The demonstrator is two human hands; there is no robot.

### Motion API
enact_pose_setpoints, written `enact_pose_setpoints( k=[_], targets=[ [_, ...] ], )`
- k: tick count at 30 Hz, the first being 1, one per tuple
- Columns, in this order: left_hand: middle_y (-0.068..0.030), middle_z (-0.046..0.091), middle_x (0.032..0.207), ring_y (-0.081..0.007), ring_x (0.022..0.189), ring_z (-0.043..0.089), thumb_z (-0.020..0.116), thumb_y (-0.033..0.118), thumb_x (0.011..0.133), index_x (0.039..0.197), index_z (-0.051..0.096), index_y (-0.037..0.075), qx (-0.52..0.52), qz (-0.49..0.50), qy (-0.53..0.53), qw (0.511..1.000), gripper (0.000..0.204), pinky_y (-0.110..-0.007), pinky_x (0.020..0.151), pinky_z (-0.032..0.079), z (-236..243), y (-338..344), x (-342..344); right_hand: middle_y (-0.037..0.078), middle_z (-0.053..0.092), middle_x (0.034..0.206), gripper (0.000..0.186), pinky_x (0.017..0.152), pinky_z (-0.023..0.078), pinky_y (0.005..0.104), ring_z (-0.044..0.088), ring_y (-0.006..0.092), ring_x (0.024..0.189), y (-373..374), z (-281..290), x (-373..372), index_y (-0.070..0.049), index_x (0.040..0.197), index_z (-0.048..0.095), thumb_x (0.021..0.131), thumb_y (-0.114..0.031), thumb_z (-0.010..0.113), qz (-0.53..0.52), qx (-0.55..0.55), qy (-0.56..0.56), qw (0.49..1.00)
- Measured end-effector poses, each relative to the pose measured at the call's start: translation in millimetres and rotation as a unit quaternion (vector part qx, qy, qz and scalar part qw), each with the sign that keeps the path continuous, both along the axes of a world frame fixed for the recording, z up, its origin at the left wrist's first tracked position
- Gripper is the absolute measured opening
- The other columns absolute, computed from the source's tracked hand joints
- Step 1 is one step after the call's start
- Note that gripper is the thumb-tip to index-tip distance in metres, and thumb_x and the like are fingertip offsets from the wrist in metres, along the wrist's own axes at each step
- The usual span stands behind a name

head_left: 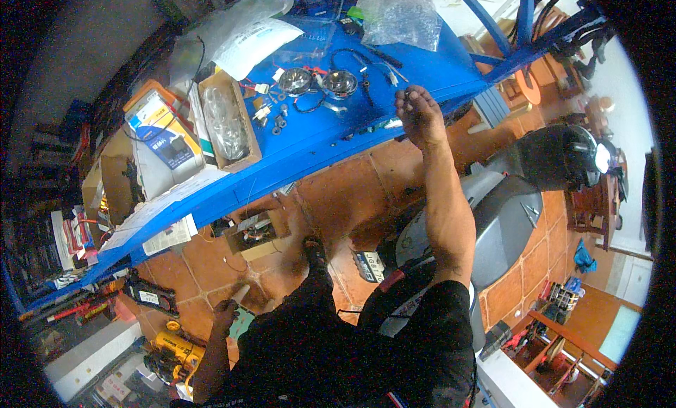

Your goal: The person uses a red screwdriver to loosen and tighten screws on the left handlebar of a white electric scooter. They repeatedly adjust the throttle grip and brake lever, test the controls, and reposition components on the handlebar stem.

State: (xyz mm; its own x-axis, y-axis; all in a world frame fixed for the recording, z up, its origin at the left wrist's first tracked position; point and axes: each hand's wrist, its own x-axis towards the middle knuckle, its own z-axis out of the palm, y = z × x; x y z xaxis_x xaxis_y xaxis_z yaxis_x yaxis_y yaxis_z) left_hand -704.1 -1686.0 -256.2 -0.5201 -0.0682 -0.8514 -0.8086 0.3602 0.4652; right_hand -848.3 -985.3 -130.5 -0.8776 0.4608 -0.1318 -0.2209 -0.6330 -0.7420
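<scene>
My right hand [421, 118] is raised over the front edge of a blue workbench [310, 146], its fingers curled into a pinch. A tiny dark thing shows at the fingertips, too small to name. Left of it on the bench lie two round chrome-rimmed lamps [339, 84] with wires, a wrench [334, 108] and several small metal nuts or bushings [277, 130]. Low on the left, my left hand [224, 315] hangs in shadow with its fingers bent. Beside it show a pale tapered piece [241, 293] and a green flat piece [242, 323]; what the fingers hold is unclear.
An open cardboard box [255, 144] and a blue-and-yellow package [165, 137] stand on the bench's left. Plastic wrap [400, 19] lies at the back. A grey motorcycle [503, 232] is close on my right. A yellow machine [176, 351] sits on the floor, lower left.
</scene>
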Motion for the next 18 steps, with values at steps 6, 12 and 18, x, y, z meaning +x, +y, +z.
enact_pose_setpoints(
  k=[6, 12, 18],
  targets=[
    [-0.0091, 0.062, 0.086, -0.0165, 0.062, 0.059, 0.06, 0.015, 0.086, 0.101, 0.056, 0.0, -0.016, -0.016, -0.002, 1.0, 0.022, -0.029, 0.053, 0.048, 4.3, 6.6, -0.9, 0.01, 0.062, 0.085, 0.009, 0.065, 0.05, 0.0305, 0.058, 0.0184, 0.07, 18.3, -22.7, 1.4, -0.002, 0.092, 0.059, 0.087, -0.009, 0.058, -0.062, 0.126, -0.126, 0.982],
    [-0.009, 0.062, 0.085, -0.0164, 0.063, 0.059, 0.061, 0.018, 0.087, 0.1, 0.057, 0.001, 0.028, -0.022, 0.022, 0.999, 0.021, -0.028, 0.054, 0.048, -9.2, -4.9, 5.3, 0.007, 0.064, 0.084, 0.012, 0.068, 0.05, 0.0298, 0.061, 0.0185, 0.073, 15.3, -37.6, -8.8, -0.002, 0.094, 0.062, 0.085, -0.009, 0.06, -0.046, 0.443, -0.246, 0.861],
    [-0.0065, 0.061, 0.083, -0.0154, 0.064, 0.059, 0.062, 0.02, 0.087, 0.096, 0.059, 0.002, 0.006, -0.013, 0.029, 0.999, 0.021, -0.027, 0.055, 0.047, -3.3, -6.5, 8.0, 0.017, 0.066, 0.087, 0.017, 0.072, 0.051, 0.0421, 0.063, 0.0362, 0.082, -11.4, -18.6, -34.2, -0.007, 0.089, 0.066, 0.077, -0.019, 0.065, -0.039, 0.71, -0.212, 0.67]
  ],
)
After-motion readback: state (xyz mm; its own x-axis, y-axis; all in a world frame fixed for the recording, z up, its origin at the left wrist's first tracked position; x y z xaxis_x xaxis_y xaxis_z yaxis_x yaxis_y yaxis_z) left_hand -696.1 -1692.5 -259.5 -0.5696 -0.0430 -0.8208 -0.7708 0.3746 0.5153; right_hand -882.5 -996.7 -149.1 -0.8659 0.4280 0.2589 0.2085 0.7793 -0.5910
